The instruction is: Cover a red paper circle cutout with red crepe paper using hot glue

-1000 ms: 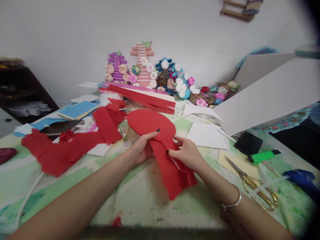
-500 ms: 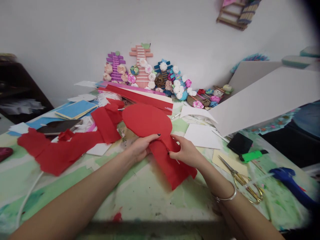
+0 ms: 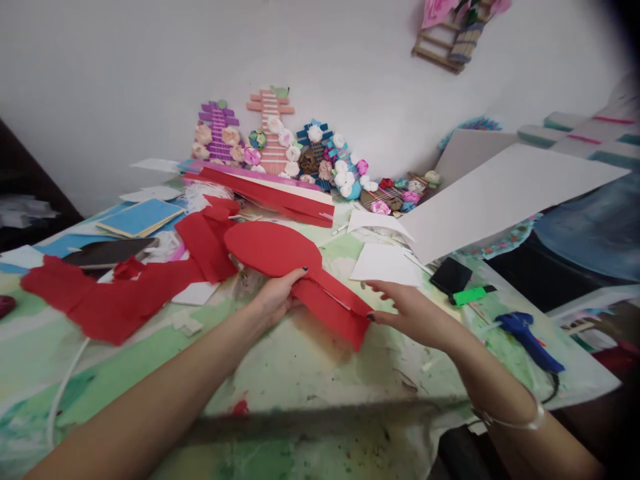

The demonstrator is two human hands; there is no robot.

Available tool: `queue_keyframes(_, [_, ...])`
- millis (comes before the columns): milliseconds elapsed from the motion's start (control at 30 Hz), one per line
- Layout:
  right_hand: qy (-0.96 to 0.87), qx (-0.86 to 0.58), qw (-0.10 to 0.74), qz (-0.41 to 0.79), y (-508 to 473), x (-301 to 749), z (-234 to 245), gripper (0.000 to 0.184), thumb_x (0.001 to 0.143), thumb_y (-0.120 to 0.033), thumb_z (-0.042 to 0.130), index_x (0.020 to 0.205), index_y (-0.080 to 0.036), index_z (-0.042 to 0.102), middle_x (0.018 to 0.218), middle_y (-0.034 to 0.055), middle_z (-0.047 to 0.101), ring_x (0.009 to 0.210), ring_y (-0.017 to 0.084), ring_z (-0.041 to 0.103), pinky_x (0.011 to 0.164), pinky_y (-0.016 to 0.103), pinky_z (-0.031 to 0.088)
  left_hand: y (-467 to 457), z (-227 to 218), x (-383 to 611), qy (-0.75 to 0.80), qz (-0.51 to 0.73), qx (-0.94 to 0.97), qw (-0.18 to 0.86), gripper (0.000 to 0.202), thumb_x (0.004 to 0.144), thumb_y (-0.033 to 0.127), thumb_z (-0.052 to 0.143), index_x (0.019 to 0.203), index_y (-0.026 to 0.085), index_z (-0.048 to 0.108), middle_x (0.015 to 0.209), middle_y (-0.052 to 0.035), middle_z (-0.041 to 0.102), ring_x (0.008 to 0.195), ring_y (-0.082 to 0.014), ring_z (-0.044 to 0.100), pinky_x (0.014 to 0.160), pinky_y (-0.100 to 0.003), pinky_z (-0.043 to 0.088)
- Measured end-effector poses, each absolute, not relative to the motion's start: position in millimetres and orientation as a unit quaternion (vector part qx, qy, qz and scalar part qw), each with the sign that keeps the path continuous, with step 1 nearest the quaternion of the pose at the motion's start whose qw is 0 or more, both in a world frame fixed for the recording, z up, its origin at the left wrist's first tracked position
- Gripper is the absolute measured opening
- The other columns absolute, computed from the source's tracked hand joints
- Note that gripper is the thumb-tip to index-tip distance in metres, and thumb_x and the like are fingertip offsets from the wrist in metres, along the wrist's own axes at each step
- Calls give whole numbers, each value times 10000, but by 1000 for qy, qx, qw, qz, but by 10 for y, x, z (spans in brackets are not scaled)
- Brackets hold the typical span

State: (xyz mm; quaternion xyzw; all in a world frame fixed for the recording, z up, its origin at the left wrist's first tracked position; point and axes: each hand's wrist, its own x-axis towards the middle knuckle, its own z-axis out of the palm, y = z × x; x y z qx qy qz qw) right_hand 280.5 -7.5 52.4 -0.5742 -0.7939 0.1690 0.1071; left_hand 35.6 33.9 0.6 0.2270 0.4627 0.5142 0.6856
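Nearest us, a slim silver-coloured bangle circles the right wrist, and here's the left hand, gripping the flat red paddle-shaped piece at its neck, thumb pressed on top, other fingers tucked beneath! The piece sits over the middle of the green-and-white paint-marked table, rounded head away to the left, handle reaching right, a pale slit showing along it. And the right hand: fingers parted, loosely curved, thumb tip at the handle's end; touching or just beside, I can't tell.

To the right lies a blue glue gun; over on the left, creased red paper sprawls in front of a dark flat slab. Further out, a bright green black-ended stick lies beside a black square object, with a white sheet nearby. At the back, a long red strip, then a pink slatted ornament by the wall!
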Motion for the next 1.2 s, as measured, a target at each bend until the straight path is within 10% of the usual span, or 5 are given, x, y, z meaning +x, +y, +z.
queue_keyframes(267, [-575, -786, 112, -199, -807, 4274, 46, 467, 824, -335, 414, 1145, -51, 599, 1137, 257, 611, 1086, 401, 575, 892, 493, 438, -26, 24, 337, 420, 411, 286, 757, 146, 850, 201, 583, 939, 108, 650, 892, -147, 731, 745, -227, 722, 683, -338, 608])
queue_keyframes(600, [-514, -854, 2, -77, -884, 4949, 21, 357, 798, -321, 435, 1060, -128, 584, 976, 264, 634, 891, 389, 637, 732, 440, 434, -471, 283, 210, 478, 327, 627, 520, 48, 709, 207, 679, 737, 172, 696, 645, -64, 677, 554, -198, 663, 491, -247, 503])
queue_keyframes(767, [-494, -868, 3, -45, -808, 4974, 90, 293, 803, -397, 447, 847, -159, 612, 750, 208, 628, 727, 328, 643, 662, 382, 432, 75, 326, 197, 458, 382, 765, 242, 131, 717, 172, 659, 805, 235, 732, 880, -57, 725, 867, -240, 650, 890, -323, 460])
queue_keyframes(933, [-457, -888, 12, -55, -693, 5020, 86, 420, 805, -485, 422, 855, -117, 617, 792, 251, 615, 713, 346, 635, 578, 405, 389, 674, 334, 533, 310, 236, 894, 223, 269, 710, 188, 662, 973, 203, 717, 1146, -104, 673, 1231, -286, 495, 1064, -354, 303])
queue_keyframes(1200, [-499, -864, 52, -37, -666, 5211, 174, 284, 749, -448, 500, 556, -240, 480, 588, 95, 526, 626, 279, 589, 565, 367, 387, 1034, 475, 854, 315, 39, 905, 284, 384, 399, 267, 828, 767, 221, 725, 820, -44, 691, 828, -238, 587, 744, -268, 414])
